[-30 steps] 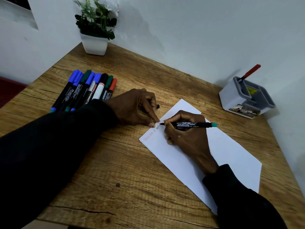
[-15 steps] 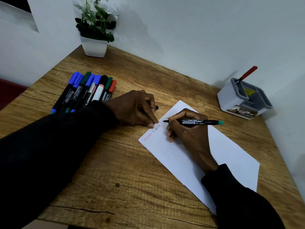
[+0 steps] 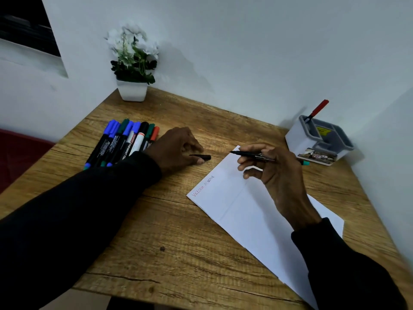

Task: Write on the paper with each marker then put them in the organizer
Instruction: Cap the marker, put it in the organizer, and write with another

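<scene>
Pinching a black-barrelled marker [image 3: 254,155] between thumb and fingertips, the right hand [image 3: 277,173] sits right of centre in the frame over the upper part of the paper [image 3: 245,211], its lower fingers loosely curled under the barrel. The marker lies nearly level, its bare tip pointing toward the left at the sheet's top corner and its green end poking out past the hand on the right; whether the tip touches the sheet cannot be told. The paper is a white sheet lying at a slant from centre frame down to the lower right on the wooden table [image 3: 156,242], with a short line of writing [image 3: 203,186] near its left corner, part red and part dark. Just left of the sheet, the left hand [image 3: 178,151] rests on the wood with its fingers curled in, holding a small black cap [image 3: 201,157] whose free end sticks out to the right past the fingertips. Behind that wrist, in the left of the frame, a row of capped markers [image 3: 125,142] lies side by side, with blue, green, black and red caps. At the right edge, against the wall, stands the grey and white organizer [image 3: 319,139], with one red marker [image 3: 317,110] leaning upright in its back compartment. A white pot of flowers [image 3: 132,90] stands at the table's far corner, in the upper left.
</scene>
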